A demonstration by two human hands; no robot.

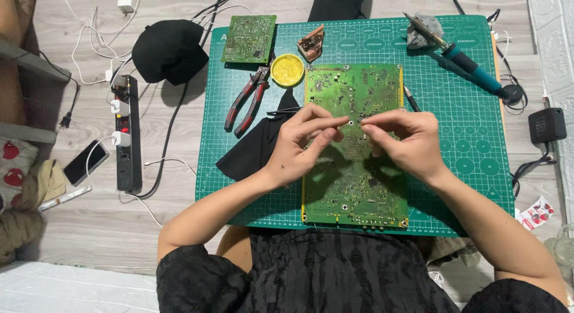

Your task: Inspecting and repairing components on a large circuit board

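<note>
Pinching fingertips over flat green circuit board point(353, 139)

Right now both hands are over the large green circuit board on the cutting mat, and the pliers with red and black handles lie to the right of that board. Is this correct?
Not quite. The head view shows the pliers to the left of the large circuit board, not the right. The rest holds: the left hand and right hand are over the board on the green cutting mat.

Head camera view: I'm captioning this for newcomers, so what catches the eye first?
A large green rectangular circuit board lies mid-mat on the green gridded cutting mat, with the left hand and right hand pinching above it. Red-and-black-handled pliers lie to its left, and a teal-handled soldering iron sits at top right.
</note>
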